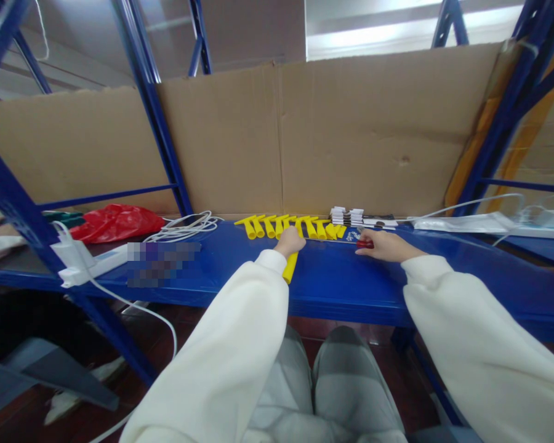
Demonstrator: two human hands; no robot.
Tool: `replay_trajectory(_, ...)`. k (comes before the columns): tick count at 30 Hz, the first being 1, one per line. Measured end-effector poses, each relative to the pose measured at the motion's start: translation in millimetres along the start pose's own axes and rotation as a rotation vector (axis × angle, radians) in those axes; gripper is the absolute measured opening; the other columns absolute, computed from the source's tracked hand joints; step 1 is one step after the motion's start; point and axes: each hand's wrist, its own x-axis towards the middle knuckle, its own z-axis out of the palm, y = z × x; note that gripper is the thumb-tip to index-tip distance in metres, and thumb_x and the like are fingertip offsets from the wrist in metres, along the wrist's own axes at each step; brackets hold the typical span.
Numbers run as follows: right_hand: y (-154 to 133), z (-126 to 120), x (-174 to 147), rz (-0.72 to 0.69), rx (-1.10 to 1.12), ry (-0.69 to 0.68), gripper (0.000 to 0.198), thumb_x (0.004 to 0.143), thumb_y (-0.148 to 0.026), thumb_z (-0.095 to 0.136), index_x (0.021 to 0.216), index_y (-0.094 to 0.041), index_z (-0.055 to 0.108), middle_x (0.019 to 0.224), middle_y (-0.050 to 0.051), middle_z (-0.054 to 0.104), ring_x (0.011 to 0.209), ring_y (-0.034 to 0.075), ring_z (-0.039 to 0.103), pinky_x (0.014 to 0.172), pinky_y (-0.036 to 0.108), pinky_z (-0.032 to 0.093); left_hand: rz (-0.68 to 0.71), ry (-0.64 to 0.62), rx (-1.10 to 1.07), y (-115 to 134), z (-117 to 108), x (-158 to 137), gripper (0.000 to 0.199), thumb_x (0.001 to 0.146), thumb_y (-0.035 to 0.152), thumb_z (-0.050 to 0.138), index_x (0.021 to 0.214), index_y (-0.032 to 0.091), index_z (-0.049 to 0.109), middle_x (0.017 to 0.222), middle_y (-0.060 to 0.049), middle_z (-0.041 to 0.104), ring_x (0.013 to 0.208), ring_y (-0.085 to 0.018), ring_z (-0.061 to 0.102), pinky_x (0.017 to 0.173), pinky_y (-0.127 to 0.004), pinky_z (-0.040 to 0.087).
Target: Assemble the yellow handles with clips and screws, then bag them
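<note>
My left hand (pixel 290 241) is closed around a yellow T-shaped plastic piece (pixel 290 268), whose tube end sticks out below my fist toward the table's front edge. In my right hand (pixel 388 245) is a screwdriver (pixel 364 244) with a dark red handle. Its thin shaft points left toward the yellow piece; whether the tip touches it I cannot tell. Behind my left hand lies a row of several like yellow T-shaped pieces (pixel 250 227). A stack of small white and black pieces (pixel 347 216) sits at the back, beyond my right hand.
The blue table (pixel 341 289) backs onto a cardboard wall (pixel 351 135) between blue posts (pixel 159 123). At left are a red plastic bag (pixel 117 223), coiled white cable (pixel 189 227) and a white power strip (pixel 106 261). A white flat packet (pixel 464 222) and cables lie at right.
</note>
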Motion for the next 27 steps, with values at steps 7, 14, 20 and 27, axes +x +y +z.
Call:
replay_trajectory(7,2.4,-0.3,-0.4,-0.04,-0.019,0.024,0.02,0.087,-0.041,0.058,0.093,-0.024,0.068,0.082,0.006,0.074,0.072,0.022,0.068,0.06,0.028,0.044,0.0,0.0,-0.005,-0.6,0.5,0.3,0.026,0.083,0.012,0.062,0.106,0.004,0.07,0.115,-0.022,0.071,0.11,-0.029,0.068,0.09,-0.029,0.052)
replay_trajectory(14,5.5,6.2,2.4,-0.036,0.143,-0.049,0.022,0.087,-0.036,0.057,0.099,-0.02,0.066,0.095,0.01,0.075,0.081,0.023,0.069,0.069,0.03,0.05,0.005,0.0,0.014,-0.9,0.5,0.7,0.027,0.083,0.012,0.06,0.107,0.004,0.07,0.116,-0.021,0.071,0.11,-0.028,0.068,0.088,-0.028,0.052)
replay_trajectory(20,7.1,8.5,2.5,-0.006,0.124,0.028,0.013,0.08,-0.032,0.064,0.088,-0.022,0.061,0.079,0.005,0.072,0.066,0.019,0.064,0.057,0.027,0.044,0.0,-0.013,0.019,-0.2,0.6,0.9,0.029,0.084,0.012,0.059,0.11,0.003,0.069,0.118,-0.021,0.07,0.112,-0.028,0.067,0.089,-0.028,0.052)
replay_trajectory(27,9.5,3.7,1.6,-0.104,0.171,0.002,0.021,0.087,-0.038,0.054,0.085,-0.023,0.068,0.079,0.006,0.073,0.071,0.021,0.066,0.062,0.029,0.048,-0.009,-0.017,0.019,1.0,-0.8,0.0,0.03,0.086,0.012,0.057,0.111,0.002,0.069,0.119,-0.022,0.07,0.113,-0.028,0.067,0.09,-0.027,0.052)
